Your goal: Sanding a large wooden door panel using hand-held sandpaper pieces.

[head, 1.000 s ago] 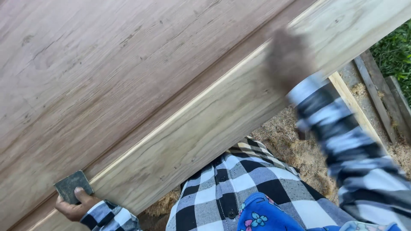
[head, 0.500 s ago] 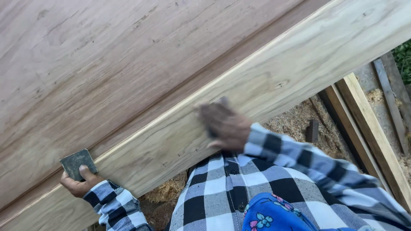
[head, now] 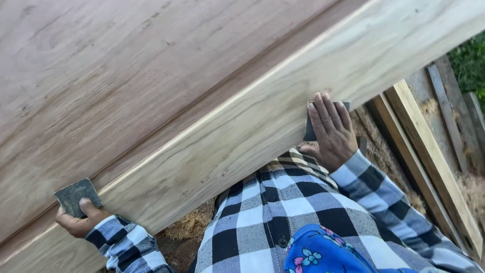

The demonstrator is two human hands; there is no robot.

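Note:
A large wooden panel (head: 126,76) with a pale frame board (head: 252,126) along its near edge fills the view. My right hand (head: 331,131) lies flat on the pale board near its lower edge, pressing a dark square of sandpaper (head: 309,129) under the fingers. My left hand (head: 76,220) grips a second grey sandpaper square (head: 76,194) against the board at the lower left, thumb on top. Both arms wear black and white checked sleeves.
Sawdust (head: 192,227) covers the ground below the board. Pale timber lengths (head: 429,156) lie to the right, with grass (head: 467,63) at the far right. My checked shirt and a blue flowered cloth (head: 318,253) fill the bottom.
My right hand slid left and down along the pale board, then back right, and now rests sharp and flat. My left hand stayed at the lower left with its sandpaper.

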